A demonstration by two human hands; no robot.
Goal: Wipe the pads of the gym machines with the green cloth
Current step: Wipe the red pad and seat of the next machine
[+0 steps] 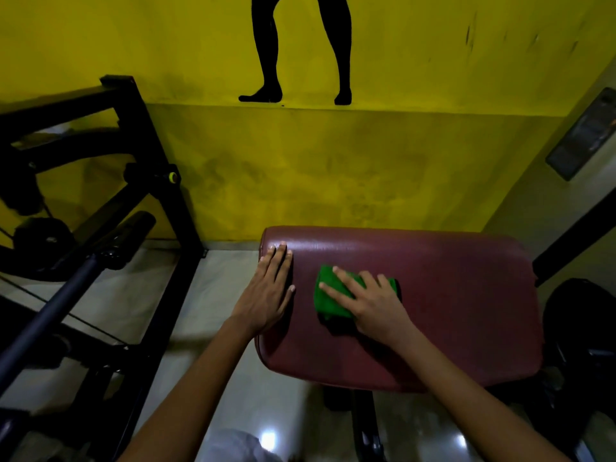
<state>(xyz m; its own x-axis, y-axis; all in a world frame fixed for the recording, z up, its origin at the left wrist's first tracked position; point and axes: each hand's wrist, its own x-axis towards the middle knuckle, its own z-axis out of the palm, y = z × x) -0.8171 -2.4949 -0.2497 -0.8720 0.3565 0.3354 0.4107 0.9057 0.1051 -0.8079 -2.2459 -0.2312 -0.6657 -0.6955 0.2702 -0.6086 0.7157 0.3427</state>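
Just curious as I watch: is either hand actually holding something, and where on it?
Neither grips anything. The right hand presses flat on the folded green cloth; the left hand rests on the maroon leather pad's left edge.

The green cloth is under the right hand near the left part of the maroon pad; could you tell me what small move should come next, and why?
Probably slide the right hand, pressing the folded green cloth, rightward across the maroon vinyl pad. The cloth lies left of centre, a wide bare stretch lies to its right, and the left hand rests flat on the pad's left edge, seemingly steadying it.
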